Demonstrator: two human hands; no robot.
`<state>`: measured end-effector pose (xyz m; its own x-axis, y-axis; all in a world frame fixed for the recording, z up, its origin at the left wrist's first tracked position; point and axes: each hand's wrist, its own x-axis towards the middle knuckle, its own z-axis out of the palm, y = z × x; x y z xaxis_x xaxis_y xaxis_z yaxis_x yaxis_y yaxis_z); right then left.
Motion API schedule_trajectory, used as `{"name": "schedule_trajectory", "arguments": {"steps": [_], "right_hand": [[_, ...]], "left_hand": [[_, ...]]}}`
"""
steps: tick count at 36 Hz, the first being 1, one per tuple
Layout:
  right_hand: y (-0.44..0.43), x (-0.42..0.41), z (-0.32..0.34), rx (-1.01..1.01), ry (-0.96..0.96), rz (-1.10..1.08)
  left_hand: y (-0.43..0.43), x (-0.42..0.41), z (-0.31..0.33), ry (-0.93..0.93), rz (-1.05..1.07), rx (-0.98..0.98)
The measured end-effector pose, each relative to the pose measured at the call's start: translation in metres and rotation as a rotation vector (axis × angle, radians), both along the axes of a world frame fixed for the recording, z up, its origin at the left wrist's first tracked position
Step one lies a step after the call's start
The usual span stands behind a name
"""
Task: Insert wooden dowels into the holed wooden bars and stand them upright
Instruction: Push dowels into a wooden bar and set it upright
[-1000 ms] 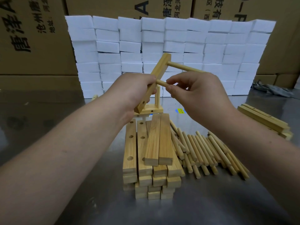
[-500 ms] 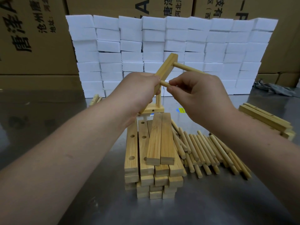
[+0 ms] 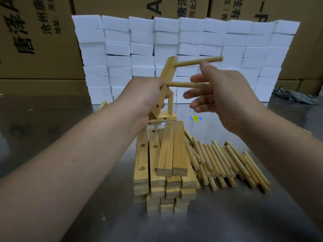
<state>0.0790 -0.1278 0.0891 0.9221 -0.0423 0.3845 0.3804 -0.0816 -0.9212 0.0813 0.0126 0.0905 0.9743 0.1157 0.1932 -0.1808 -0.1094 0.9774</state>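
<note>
Left hand (image 3: 146,96): wrapped round lower half of holed bar (image 3: 167,72), held tilted in air above bar stack (image 3: 167,154). Upper dowel (image 3: 197,62) and lower dowel (image 3: 188,84): seated in bar, pointing right. Right hand (image 3: 225,95): fingers loose and spread at lower dowel's free end, gripping nothing. Loose dowels (image 3: 227,161): just right of stack.

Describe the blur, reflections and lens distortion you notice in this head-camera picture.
Head view: the right hand and the top dowel are smeared by motion blur; the left hand gripping the bar is crisper; the stacked bars are sharp; the metal table shows dull reflections; the white block wall bows slightly from wide-angle distortion.
</note>
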Motion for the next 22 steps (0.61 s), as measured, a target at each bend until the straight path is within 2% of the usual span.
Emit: {"name": "schedule_trajectory", "arguments": {"steps": [3, 5, 7, 9, 11, 13, 17, 22], "right_hand": [[-0.002, 0.003, -0.001, 0.061, -0.010, -0.012], [-0.004, 0.006, -0.003, 0.003, -0.011, -0.047], [-0.007, 0.009, -0.006, -0.237, -0.023, -0.145], [-0.010, 0.012, -0.010, -0.622, -0.019, -0.238], [-0.011, 0.013, -0.015, -0.925, 0.054, -0.211], [-0.009, 0.012, -0.023, -1.139, 0.153, -0.088], [-0.008, 0.015, -0.034, -1.386, 0.256, 0.057], [-0.013, 0.017, -0.034, -1.460, 0.325, 0.117]], "left_hand": [[0.004, 0.001, 0.002, 0.087, 0.004, -0.144], [0.006, 0.001, 0.002, 0.136, 0.003, -0.230], [0.006, 0.002, 0.002, 0.170, 0.006, -0.295], [0.006, 0.002, 0.002, 0.193, 0.007, -0.340], [0.006, 0.002, 0.002, 0.206, 0.004, -0.353], [0.006, 0.002, 0.002, 0.214, 0.000, -0.352], [0.005, 0.001, 0.002, 0.218, -0.011, -0.358], [0.004, 0.001, 0.002, 0.215, -0.026, -0.336]]}}
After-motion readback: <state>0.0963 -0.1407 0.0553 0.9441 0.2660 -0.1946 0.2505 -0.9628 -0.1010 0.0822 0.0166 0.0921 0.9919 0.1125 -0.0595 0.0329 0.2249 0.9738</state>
